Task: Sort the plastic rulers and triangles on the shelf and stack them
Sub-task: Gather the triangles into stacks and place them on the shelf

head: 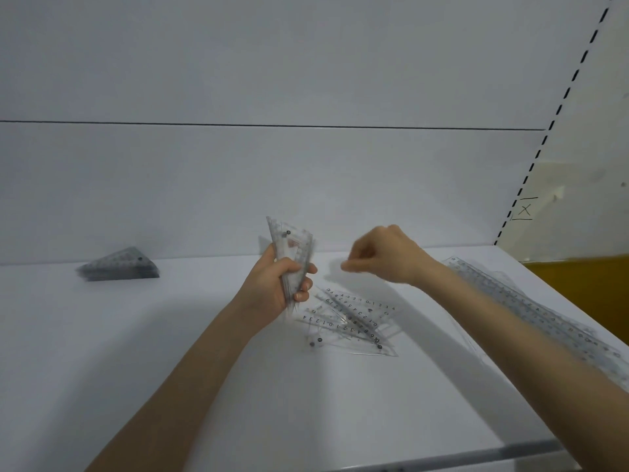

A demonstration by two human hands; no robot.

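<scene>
Head view: left hand (275,284) clenched round a bundle of clear triangles (292,247), held upright above the white shelf (170,335). Right hand (384,257) is blurred, fingers curled, hovering above the loose triangle pile (350,323) lying mid-shelf; I cannot tell whether it holds anything. The triangle stack (119,265) lies far left near the back panel. The long rulers (531,311) lie along the right edge.

This looks like a shop or stockroom: a white metal display shelf (136,369) with a plain white back panel (272,182), a slotted upright strip (558,110) at its right, and stacked clear plastic triangles (119,267) and long clear plastic rulers (544,315).
</scene>
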